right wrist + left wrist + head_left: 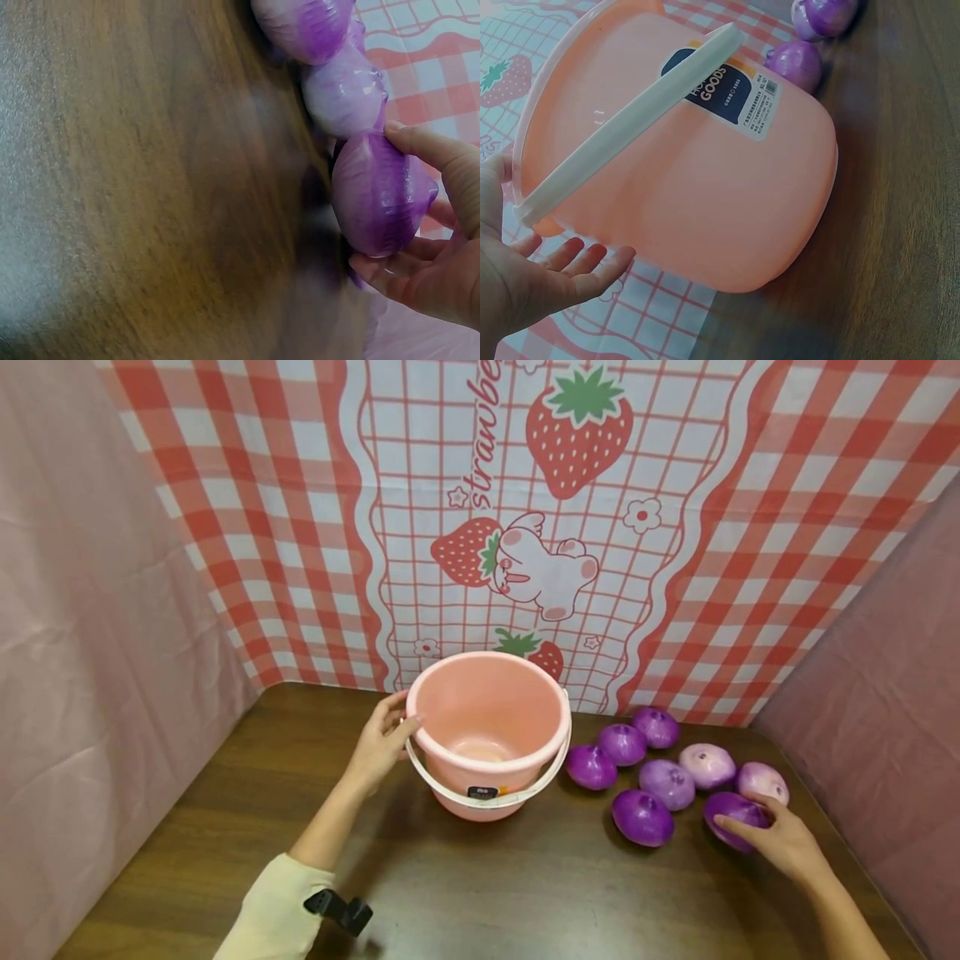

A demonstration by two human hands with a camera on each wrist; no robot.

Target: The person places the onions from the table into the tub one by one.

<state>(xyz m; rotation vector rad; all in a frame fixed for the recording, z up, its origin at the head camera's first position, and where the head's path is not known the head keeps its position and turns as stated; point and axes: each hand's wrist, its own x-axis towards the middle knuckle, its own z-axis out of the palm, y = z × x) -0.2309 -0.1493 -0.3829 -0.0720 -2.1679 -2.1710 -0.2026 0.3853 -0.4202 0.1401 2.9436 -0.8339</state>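
A pink bucket (491, 710) with a white handle (630, 124) stands upright on the table, its inside bare of contents. My left hand (380, 742) grips its left rim, thumb over the edge and fingers against the outer wall. Over on the right, my right hand (783, 835) holds a dark purple onion (733, 818) between thumb and fingers. That onion (381, 195) is glossy, with its pointed tip toward the palm in the right wrist view. Several more onions lie between the bucket and my right hand, among them a dark one (642, 817) and a paler one (667, 784).
A brown wooden table (480, 885) carries everything. Behind it hangs a red-and-white checked cloth (300, 527) with strawberry prints, close at the bucket's back. Pink cloth walls (97, 635) close off both sides. A black wrist camera (337, 910) sits on my left sleeve.
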